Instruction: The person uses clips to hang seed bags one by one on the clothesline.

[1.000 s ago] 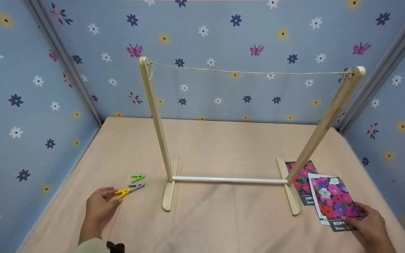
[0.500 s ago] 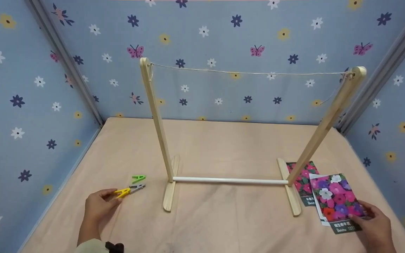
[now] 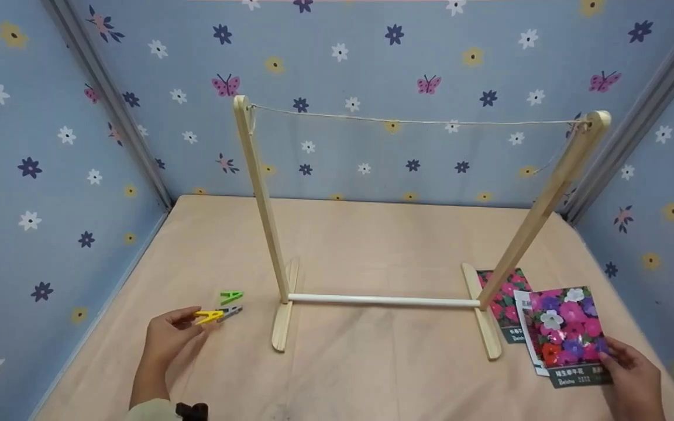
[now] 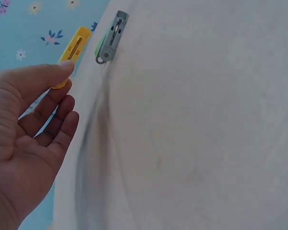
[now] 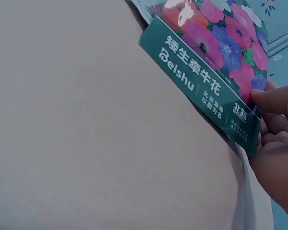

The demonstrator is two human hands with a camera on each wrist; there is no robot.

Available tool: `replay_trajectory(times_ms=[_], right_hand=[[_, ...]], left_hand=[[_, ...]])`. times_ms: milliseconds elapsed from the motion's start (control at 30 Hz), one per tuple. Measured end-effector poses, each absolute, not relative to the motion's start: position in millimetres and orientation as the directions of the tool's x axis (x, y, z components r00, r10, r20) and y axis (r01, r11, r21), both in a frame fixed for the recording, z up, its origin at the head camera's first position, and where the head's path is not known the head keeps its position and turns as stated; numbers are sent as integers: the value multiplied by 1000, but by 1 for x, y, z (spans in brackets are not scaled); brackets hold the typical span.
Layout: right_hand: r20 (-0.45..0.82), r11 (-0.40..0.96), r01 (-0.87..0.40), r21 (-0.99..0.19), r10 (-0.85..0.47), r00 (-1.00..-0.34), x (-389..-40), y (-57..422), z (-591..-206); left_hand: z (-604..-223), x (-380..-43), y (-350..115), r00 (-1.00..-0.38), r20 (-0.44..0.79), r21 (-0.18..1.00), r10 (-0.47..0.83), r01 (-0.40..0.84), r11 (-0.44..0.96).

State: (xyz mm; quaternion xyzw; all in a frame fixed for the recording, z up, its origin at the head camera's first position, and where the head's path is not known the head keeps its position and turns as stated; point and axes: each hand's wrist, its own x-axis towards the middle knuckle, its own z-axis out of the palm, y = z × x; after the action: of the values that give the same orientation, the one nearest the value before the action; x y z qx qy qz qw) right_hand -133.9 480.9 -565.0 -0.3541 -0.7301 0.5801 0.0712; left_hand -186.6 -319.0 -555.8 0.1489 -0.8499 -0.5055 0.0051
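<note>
Between thumb and index finger, my left hand (image 3: 167, 342) pinches a yellow clothespin (image 3: 209, 316); the left wrist view shows the thumb across its lower end. Just beyond it lie a grey clothespin (image 3: 231, 313) and a green clothespin (image 3: 231, 297) on the cloth. At the right, my right hand (image 3: 632, 371) grips the lower right edge of a seed packet (image 3: 568, 327) printed with pink, purple, red and white flowers. Its dark green band (image 5: 201, 79) carries white lettering. Under this packet a pale packet edge (image 3: 525, 327) shows, and another pink-flowered packet (image 3: 504, 310) lies partly behind the stand's right foot.
A wooden stand (image 3: 264, 210) rises in the middle, with a white crossbar (image 3: 384, 300) low down and a string (image 3: 407, 121) tied between its post tops. Peach cloth (image 3: 348, 362) covers the surface. Flower-patterned blue walls (image 3: 343, 76) enclose three sides.
My right hand has shifted the top seed packet slightly right and turned it more upright, baring more of the packet beneath. The yellow clothespin has moved slightly up and right in my left hand.
</note>
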Motion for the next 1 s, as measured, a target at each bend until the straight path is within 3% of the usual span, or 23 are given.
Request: replay_trajectory(times_ms=[167,367,567,800,1000], right_hand=[[-374,-237,290,-927,559,-740,-130,483,-561],[-331,-151,301,-942,578,-746,-132,481,-556],[-242,-99,227,-969,576,-781,-130,473,-551],[-111,-191,9,-982,533,-839,-128,457,-545],[-71,-204,-28,-979,461,-885,-126,445,-534]], left_hand=[[-546,-188,-314,-966,-127,884,-226,-214,416],[-536,-189,-307,-982,-71,891,-174,-142,432],[-527,-190,-299,-989,-8,887,-145,-74,456],[-513,-191,-284,-990,38,868,-133,-33,496],[-503,-193,-273,-990,89,875,-108,26,483]])
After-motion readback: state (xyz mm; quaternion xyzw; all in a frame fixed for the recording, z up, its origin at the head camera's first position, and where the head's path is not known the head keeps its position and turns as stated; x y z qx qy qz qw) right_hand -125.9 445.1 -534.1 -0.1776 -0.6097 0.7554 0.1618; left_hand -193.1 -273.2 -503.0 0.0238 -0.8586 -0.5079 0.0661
